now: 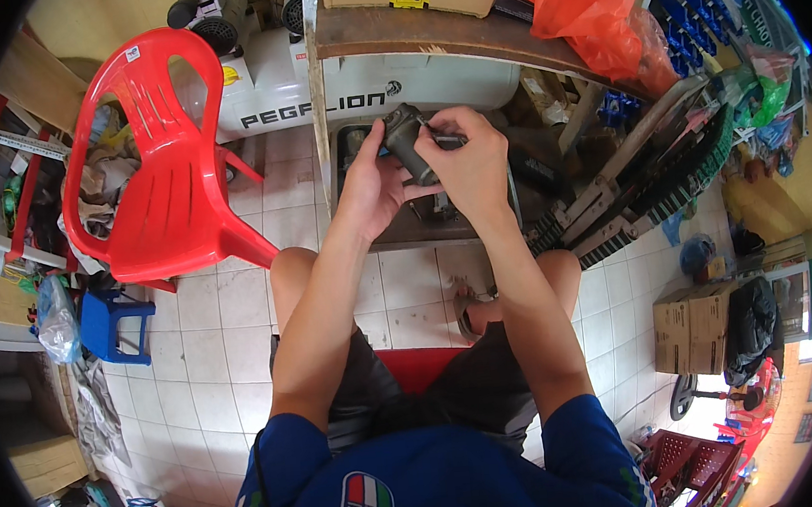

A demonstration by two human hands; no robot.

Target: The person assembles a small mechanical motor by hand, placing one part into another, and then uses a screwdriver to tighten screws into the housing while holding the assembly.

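Note:
My left hand (372,187) is wrapped round a dark grey cylindrical metal part (406,143), which tilts with its upper end leaning left. The thumb lies along its left side and the fingers support it from below. My right hand (475,157) is closed in a pinch against the right side of the part, near its upper end. A small dark thing shows between those fingers, too hidden to name. Below both hands sits a dark tray (405,235) holding loose dark pieces, partly covered by my hands.
A red plastic chair (157,211) stands at the left, with a small blue stool (116,326) beyond it. A white air compressor tank (265,98) lies behind the wooden shelf (465,37). Long metal pieces (612,201) lean at the right, near cardboard boxes (693,331).

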